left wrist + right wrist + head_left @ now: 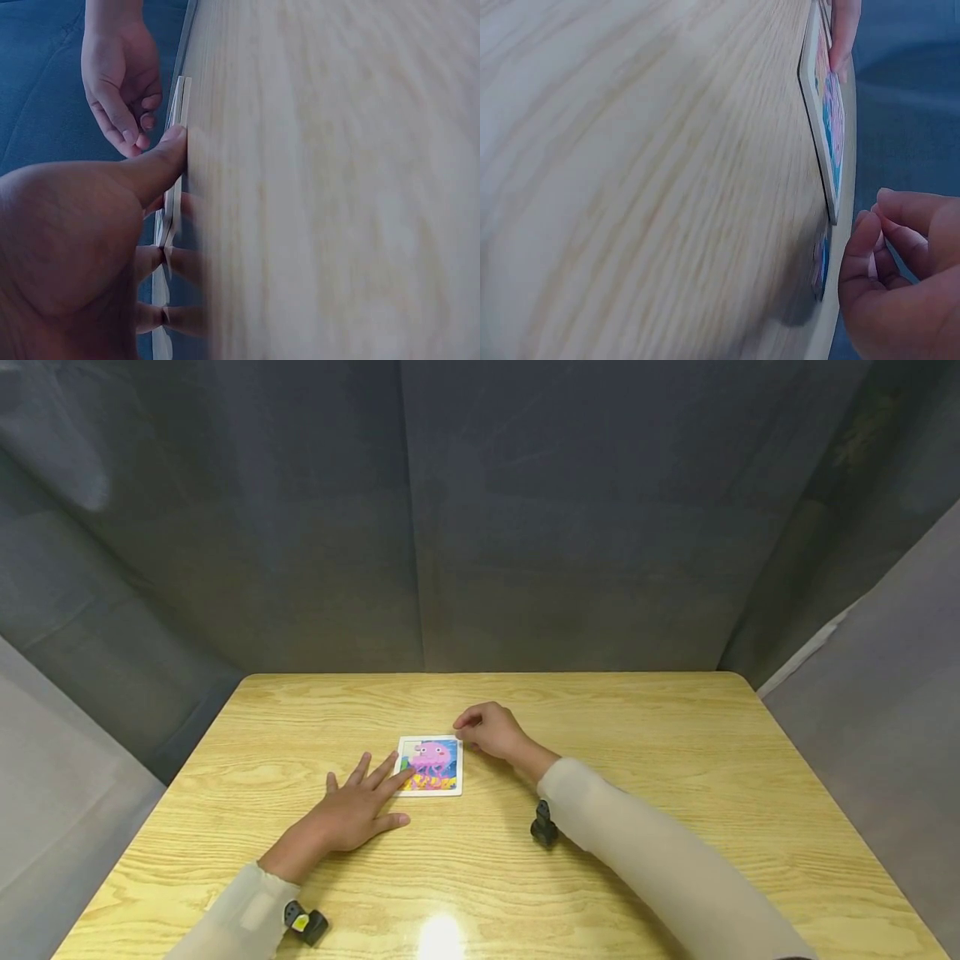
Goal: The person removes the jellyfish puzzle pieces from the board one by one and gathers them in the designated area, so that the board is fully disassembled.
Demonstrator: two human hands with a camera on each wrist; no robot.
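On the table lies a square picture board [447,785] with a white border and a pink jellyfish-like creature on a blue ground. A pale patch shows at the picture's upper left. My left hand [352,814] is spread palm down, its index fingertip over the board's left part and its thumb stretched along the near side. Just off the board's upper right corner, my right hand [491,731] has loosely curled fingers, thumb and index tips close together with nothing visible between them. Below those fingertips, a small blue-and-pink patch [821,266] shows beside the board's corner.
The wood-grain table [637,727] ends at a far edge against a dark curtain [562,527]. Pale cloth [885,693] hangs at the right side. A small black camera [543,827] is strapped at the right wrist, another black camera [307,925] at the left.
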